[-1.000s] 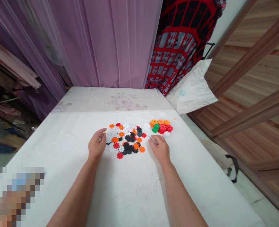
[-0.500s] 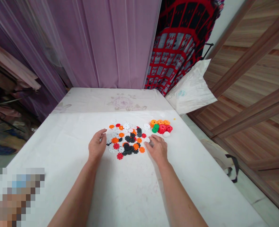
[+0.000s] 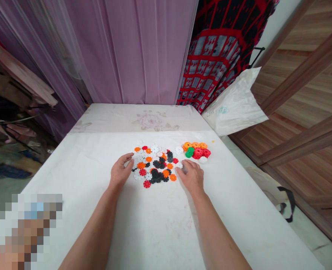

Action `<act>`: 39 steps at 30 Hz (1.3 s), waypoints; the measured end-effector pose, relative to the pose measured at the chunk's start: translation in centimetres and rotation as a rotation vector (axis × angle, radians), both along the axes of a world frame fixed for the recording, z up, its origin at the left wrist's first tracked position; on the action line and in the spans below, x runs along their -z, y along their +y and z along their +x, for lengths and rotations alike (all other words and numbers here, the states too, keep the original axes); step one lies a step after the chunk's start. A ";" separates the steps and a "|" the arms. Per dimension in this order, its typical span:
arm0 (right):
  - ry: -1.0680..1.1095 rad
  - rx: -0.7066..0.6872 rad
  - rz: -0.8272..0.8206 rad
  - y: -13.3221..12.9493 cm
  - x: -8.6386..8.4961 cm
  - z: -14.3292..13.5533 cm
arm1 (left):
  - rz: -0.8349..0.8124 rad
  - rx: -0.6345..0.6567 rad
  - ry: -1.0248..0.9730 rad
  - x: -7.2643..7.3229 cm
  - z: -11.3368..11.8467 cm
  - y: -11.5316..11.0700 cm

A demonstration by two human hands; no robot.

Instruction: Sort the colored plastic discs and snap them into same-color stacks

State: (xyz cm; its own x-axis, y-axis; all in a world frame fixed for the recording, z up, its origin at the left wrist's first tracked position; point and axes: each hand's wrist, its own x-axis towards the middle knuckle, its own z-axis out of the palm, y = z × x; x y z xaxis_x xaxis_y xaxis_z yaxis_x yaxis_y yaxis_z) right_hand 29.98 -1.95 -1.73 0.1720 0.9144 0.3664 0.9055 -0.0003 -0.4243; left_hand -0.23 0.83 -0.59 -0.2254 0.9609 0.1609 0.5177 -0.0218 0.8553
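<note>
A loose spread of plastic snowflake discs in white, black, orange and red lies between my two hands, with a black cluster [image 3: 156,176] near its front. At its left edge, my left hand [image 3: 121,170] rests with thumb and fingers apart and nothing in them. On the opposite side is my right hand [image 3: 192,176], its thumb and fingers apart around a white disc [image 3: 179,165]; whether they touch it I cannot tell. Beyond that hand sit joined discs: an orange row [image 3: 195,146], a red group [image 3: 200,152], a green piece [image 3: 189,152] and a white piece [image 3: 203,160].
A white cloth covers the table [image 3: 151,225]. A white plastic bag [image 3: 236,108] stands at its far right edge, and a purple curtain [image 3: 138,52] hangs behind. Wooden doors [image 3: 309,93] are to the right. A blurred-out patch [image 3: 28,232] hides the lower left corner.
The whole scene has shifted slightly to the right in the view. Relative to the discs, both hands have stayed nearly where they were.
</note>
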 end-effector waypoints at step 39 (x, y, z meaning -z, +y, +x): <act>0.206 -0.050 0.350 0.2 0.6 0.8 | -0.033 0.345 0.023 -3.4 2.3 -1.3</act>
State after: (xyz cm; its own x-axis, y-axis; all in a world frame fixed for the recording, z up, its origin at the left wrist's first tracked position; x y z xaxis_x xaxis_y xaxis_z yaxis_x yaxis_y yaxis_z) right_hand 30.77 -1.71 -2.32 0.2323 0.7494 0.6200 0.7970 0.2186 -0.5630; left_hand 2.11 -0.48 2.83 0.1169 0.9847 0.1294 0.5037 -0.1711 0.8468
